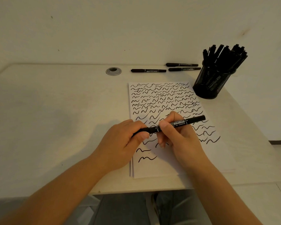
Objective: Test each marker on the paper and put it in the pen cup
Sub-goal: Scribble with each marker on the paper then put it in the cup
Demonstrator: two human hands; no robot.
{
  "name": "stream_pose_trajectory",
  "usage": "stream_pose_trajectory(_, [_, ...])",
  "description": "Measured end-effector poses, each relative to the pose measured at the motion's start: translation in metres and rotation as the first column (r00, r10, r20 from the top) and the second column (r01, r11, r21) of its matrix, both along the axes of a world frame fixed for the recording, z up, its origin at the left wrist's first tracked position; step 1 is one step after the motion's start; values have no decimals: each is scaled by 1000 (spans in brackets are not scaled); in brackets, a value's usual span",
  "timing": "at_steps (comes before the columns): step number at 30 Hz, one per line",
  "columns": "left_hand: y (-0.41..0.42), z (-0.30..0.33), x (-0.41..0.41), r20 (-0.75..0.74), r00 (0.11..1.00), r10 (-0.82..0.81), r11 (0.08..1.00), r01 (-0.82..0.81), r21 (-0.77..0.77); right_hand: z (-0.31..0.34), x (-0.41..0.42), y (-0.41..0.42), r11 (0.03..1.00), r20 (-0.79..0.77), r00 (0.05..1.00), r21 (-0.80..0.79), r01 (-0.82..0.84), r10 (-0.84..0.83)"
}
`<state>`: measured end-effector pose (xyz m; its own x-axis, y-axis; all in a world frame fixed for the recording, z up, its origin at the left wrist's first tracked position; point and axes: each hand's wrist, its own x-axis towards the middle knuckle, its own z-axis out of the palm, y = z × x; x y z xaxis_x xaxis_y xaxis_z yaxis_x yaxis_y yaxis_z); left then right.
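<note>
Both hands gripped one black marker (169, 125) level over the paper (162, 163): the left hand (120, 143) closed around its cap end, the right hand (177, 135) pinching the barrel, likely to pull or seat the cap. Three markers (148, 70) waited behind; the pen cup (208, 88) stood crowded, far right.

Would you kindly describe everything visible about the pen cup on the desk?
The pen cup is a black, round container of what looks like metal mesh, standing upright on the desk just beyond the far right corner of the paper. It is packed with black markers leaning outward above its rim. Neither hand touches it; three loose markers lie to its left.
</note>
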<state>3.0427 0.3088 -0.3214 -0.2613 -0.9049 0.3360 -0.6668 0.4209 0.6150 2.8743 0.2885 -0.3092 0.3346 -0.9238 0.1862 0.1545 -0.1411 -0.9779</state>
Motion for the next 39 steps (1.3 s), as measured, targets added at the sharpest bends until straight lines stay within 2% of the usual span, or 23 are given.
stream_pose_trajectory(4, [-1,1,1,-101,995,-18,996,27,86,-1,1,-1,1000,11,999,-5,-31,31])
stream_pose_trajectory(11, [0,1,5,-182,979,-88,971,125,203,-6,-1,-3,991,-79,991,-70,-115,109])
stream_pose_trajectory(15, [-1,0,6,-208,972,-106,963,153,223,-6,-1,-3,989,-74,991,-89,-120,113])
stream_pose_trajectory(21, [-2,-1,1,-176,983,-60,981,91,171,-7,2,-3,998,-50,999,-70,-4,1])
stream_pose_trajectory(24, [-1,0,-2,-174,984,-27,988,53,147,-7,4,-4,993,-98,993,-95,63,-72])
stream_pose_trajectory(30, [2,3,-3,-304,951,58,988,-11,154,-5,6,-2,978,-189,963,-118,171,-191])
stream_pose_trajectory(34, [2,7,-2,-328,935,132,987,-95,127,-5,6,3,947,-292,903,-160,278,-315])
stream_pose_trajectory(36, [0,9,-1,-330,925,187,980,-154,124,-4,6,6,924,-316,875,-233,302,-366])
stream_pose_trajectory(39, [-3,13,-4,-311,928,206,977,-177,119,1,5,5,791,-367,765,-538,290,-530])
